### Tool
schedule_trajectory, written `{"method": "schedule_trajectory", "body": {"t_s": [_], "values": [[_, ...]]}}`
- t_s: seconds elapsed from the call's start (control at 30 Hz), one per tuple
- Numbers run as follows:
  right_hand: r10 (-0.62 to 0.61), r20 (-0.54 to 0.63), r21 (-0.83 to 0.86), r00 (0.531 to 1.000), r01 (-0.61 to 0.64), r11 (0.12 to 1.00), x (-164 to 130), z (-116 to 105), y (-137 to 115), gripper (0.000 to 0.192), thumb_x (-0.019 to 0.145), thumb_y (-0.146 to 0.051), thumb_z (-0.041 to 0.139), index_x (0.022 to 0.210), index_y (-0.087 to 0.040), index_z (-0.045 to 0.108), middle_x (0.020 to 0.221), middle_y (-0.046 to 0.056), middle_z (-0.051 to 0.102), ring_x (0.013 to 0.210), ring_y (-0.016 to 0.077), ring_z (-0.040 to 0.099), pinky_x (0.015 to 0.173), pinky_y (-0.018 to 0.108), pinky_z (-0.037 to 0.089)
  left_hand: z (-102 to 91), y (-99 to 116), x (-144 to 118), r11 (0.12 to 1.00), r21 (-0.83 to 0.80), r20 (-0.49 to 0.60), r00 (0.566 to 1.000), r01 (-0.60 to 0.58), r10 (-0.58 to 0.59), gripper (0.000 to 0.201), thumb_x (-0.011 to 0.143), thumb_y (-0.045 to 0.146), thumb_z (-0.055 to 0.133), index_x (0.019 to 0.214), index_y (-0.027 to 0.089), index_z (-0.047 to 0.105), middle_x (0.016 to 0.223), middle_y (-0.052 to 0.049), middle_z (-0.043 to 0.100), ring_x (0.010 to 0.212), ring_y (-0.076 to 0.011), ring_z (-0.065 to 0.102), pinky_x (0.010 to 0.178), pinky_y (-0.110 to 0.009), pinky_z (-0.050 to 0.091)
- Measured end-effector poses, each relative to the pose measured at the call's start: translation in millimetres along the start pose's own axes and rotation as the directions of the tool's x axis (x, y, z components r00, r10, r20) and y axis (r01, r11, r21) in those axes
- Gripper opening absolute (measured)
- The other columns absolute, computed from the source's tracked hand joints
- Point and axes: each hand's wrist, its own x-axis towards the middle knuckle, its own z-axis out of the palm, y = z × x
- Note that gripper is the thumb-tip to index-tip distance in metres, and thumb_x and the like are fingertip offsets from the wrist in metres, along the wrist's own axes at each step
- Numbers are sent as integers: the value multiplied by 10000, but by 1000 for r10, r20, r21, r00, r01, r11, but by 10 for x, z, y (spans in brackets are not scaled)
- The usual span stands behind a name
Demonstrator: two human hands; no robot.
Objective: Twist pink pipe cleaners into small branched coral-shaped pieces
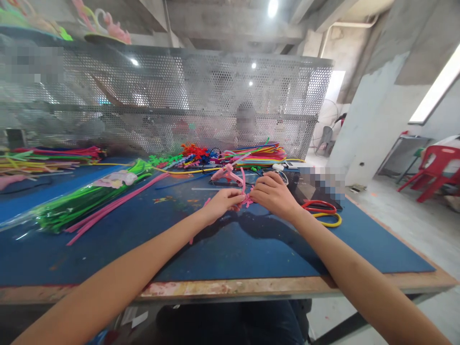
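Over blue mat (230, 249), both hands' fingers (237, 196) pinch pink pipe cleaner (244, 184) between them.

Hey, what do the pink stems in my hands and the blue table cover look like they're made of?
Pink stems, pinched between left hand and right hand: probably fuzzy chenille over wire, since they hold bends and look matte. Blue table cover: seemingly a thin rubbery or foam mat, dull, scuffed, lying flat over a worn wooden edge.
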Motion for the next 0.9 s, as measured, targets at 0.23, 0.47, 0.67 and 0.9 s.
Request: {"method": "schedule_trajectory", "body": {"t_s": [0.23, 0.47, 0.67, 0.9], "values": [[41, 3, -33, 999, -41, 999, 11, 32, -79, 163, 869, -196, 483, 778, -199, 618, 725, 5, 635, 858, 148, 486, 896, 319, 287, -24, -21, 12, 997, 63, 1, 999, -52, 52, 285, 700, 409, 618, 651, 135, 552, 569, 38, 478, 551, -82, 445, 554, -204, 351], [79, -29, -67, 996, -81, 994, 1, 36, -152, 188, 875, -209, 471, 769, -199, 625, 747, 15, 643, 834, 150, 485, 917, 342, 263, -39, 6, 19, 969, 197, 26, 989, -150, 148, 244, 711, 357, 599, 633, 126, 585, 548, 31, 500, 544, -90, 445, 538, -205, 342], [204, -32, -27, 978, -205, 978, 45, 62, -246, 219, 889, -220, 458, 735, -200, 612, 708, 7, 638, 817, 151, 497, 863, 330, 283, 16, 13, -21, 985, 108, 35, 990, -138, 135, 145, 709, 284, 584, 693, 142, 557, 632, 19, 569, 572, -103, 522, 580, -229, 431], [582, 21, 260, 813, -566, 782, 75, 167, -350, 168, 854, -299, 517, 845, -189, 643, 755, 31, 659, 715, 166, 540, 691, 299, 359, 61, 36, -19, 976, -210, -115, 993, -60, 36, 212, 659, 305, 672, 714, 126, 572, 639, 7, 586, 573, -87, 545, 612, -232, 466]]}}
